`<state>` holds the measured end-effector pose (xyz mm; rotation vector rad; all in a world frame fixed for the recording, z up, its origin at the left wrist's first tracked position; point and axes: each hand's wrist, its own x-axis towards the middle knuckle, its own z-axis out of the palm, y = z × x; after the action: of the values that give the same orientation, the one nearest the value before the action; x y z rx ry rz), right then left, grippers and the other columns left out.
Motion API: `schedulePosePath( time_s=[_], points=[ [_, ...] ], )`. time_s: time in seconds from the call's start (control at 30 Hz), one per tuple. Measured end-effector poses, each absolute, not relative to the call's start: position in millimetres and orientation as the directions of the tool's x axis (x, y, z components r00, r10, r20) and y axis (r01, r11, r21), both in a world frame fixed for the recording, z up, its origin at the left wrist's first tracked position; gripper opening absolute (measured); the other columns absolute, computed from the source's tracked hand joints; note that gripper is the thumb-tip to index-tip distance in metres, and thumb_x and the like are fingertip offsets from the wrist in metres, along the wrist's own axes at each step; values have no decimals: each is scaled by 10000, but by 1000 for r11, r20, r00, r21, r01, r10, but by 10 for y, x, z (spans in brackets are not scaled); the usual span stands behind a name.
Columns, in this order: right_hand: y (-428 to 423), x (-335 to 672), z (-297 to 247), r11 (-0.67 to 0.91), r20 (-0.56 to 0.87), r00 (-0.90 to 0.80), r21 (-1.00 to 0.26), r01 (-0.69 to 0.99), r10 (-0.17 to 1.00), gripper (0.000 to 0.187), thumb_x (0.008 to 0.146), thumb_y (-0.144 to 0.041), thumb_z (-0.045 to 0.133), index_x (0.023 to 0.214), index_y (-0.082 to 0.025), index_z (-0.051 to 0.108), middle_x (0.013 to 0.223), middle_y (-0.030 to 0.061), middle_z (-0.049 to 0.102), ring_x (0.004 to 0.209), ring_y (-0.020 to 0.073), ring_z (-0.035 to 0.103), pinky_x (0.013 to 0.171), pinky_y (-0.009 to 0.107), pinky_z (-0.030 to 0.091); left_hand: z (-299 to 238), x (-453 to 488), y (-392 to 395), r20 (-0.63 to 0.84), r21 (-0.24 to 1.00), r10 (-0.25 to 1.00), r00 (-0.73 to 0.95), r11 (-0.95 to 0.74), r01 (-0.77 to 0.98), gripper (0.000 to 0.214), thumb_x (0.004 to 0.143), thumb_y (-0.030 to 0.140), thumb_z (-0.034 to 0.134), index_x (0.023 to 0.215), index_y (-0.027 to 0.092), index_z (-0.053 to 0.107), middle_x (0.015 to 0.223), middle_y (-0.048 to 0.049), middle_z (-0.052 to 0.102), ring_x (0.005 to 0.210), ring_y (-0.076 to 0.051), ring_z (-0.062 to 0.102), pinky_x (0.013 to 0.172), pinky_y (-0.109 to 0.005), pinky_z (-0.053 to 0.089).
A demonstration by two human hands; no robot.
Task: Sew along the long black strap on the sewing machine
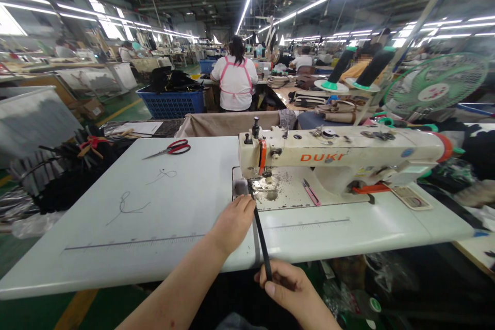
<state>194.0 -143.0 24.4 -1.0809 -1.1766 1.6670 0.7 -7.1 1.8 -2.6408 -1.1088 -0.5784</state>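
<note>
A narrow black strap (261, 237) runs from under the presser foot of a cream sewing machine (340, 157) back toward me over the white table (154, 206). My left hand (233, 223) rests on the table beside the strap, fingers curled against its upper part near the needle plate. At the table's front edge my right hand (288, 286) pinches the strap's near end and holds it taut.
Red-handled scissors (172, 148) and loose thread lie on the table's left half. Pink thread snips (310, 192) sit on the machine bed. A pile of black straps (65, 172) is at the left, a green fan (436, 82) at the right. A person in a pink apron (234, 80) works ahead.
</note>
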Motion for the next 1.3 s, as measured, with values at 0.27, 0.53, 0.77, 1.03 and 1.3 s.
schedulePosePath(
  time_s=[0.27,0.53,0.77,1.03,1.3],
  points=[
    [-1335,1772,440,-419,-225,-453,-820,-390,862,455,840,-529,824,1093,-167,712,716,31,721,706,200,721,638,255,452,-6,11,-68,479,10,646,594,-681,732,271,1038,112,424,1235,153,605,1288,-131,688,1263,-245,650,1133,-415,525],
    [-1474,1945,462,-406,-266,-637,-910,-81,724,455,761,-578,871,917,-164,767,789,42,768,755,193,690,721,276,500,-61,-7,-47,421,-8,666,616,-676,737,276,1023,99,463,1269,111,588,1302,-135,674,1303,-259,620,1171,-402,485],
    [-1593,2102,265,-142,-358,-343,-843,519,869,236,934,-220,585,1024,-191,801,775,80,791,708,223,729,657,283,533,-83,-19,-31,441,14,666,602,-675,738,255,1048,148,446,1254,150,595,1306,-134,672,1289,-259,632,1149,-430,512],
    [-1706,2090,278,-3,-72,-75,-744,669,995,237,989,-333,563,1117,-222,729,824,106,797,723,276,732,667,347,532,-63,0,-31,415,-52,657,629,-673,737,270,1039,139,447,1241,162,624,1288,-123,691,1312,-263,626,1161,-433,510],
    [-1680,1904,304,-362,-324,-456,-932,4,829,584,930,-712,615,749,-174,754,676,64,757,686,202,695,728,309,528,-85,-27,-42,440,-5,658,612,-679,734,300,1039,114,420,1292,144,579,1309,-126,684,1313,-255,631,1153,-424,517]
  ],
)
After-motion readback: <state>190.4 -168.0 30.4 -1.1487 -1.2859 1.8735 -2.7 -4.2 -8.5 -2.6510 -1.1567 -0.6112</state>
